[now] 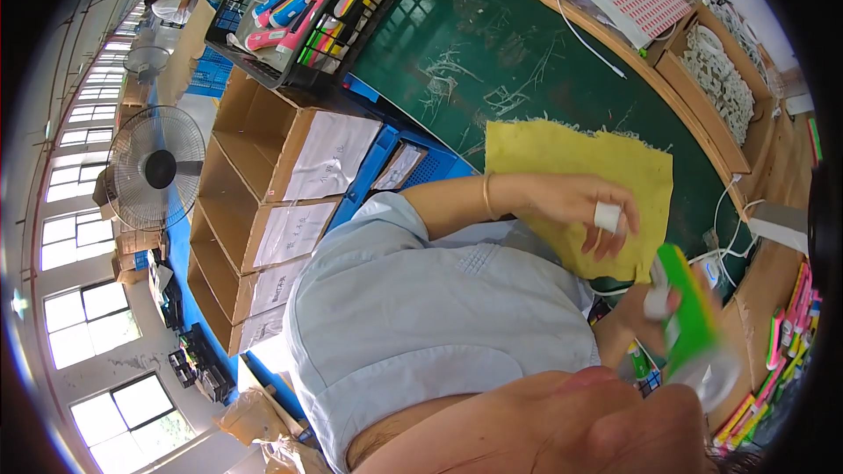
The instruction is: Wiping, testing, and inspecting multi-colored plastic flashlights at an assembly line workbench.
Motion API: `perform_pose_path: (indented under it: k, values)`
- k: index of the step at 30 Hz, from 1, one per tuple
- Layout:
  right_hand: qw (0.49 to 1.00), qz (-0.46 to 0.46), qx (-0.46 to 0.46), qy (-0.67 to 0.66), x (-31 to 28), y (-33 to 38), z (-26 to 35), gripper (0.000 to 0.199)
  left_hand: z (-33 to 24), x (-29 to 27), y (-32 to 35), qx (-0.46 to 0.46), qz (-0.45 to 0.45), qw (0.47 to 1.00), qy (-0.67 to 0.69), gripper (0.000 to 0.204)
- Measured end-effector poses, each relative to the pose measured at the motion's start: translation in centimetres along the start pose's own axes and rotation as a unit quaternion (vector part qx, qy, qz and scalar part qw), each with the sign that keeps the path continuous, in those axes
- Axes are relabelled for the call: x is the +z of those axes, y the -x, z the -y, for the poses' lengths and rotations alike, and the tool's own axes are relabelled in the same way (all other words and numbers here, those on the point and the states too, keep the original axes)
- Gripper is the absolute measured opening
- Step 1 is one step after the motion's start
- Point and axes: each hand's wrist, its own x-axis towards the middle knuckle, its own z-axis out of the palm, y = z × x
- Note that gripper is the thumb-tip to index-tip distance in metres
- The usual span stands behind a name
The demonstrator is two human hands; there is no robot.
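Right hand (645,303): closed round the green plastic piece (689,316), seemingly held up near the chest for inspection.
Left hand (584,211): holds nothing; fingers loosely spread, one taped, hovering over the yellow cloth (562,154), just beside the green piece.
Worktop (457,44): green, scratched, under the cloth.
Crate (281,70): black, filled with coloured parts, far left.

1. Bright daylight enters through windows (88,325) at the left edge; their panes are blown out white.
2. The fisheye lens bends straight edges, with a black rim around the frame.
3. The green item (694,316) at lower right is motion-blurred.
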Motion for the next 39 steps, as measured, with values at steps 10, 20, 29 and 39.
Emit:
perform_pose_path:
  k: [10, 20, 29, 39]
  values:
    - [0.904, 0.05, 0.138, -0.402, 6.1, 0.9, 0.6, 0.033, 2.1, -0.1, -4.7, 0.117, -0.29, 0.937, 0.153, 0.027]
    - [0.926, -0.063, 0.224, -0.297, 6.0, 1.9, -0.5, 0.031, -2.0, -0.4, -8.6, 0.032, -0.273, 0.936, 0.218, 0.029]
    - [0.898, -0.004, 0.262, -0.355, 5.6, 2.9, -1.3, 0.024, -1.8, -0.5, -8.3, 0.024, -0.231, 0.953, 0.196, 0.035]
    - [0.891, 0.013, 0.276, -0.36, 4.7, 2.6, -2.3, 0.017, -0.2, -3.2, -10.2, 0.04, -0.336, 0.941, -0.021, 0.025]
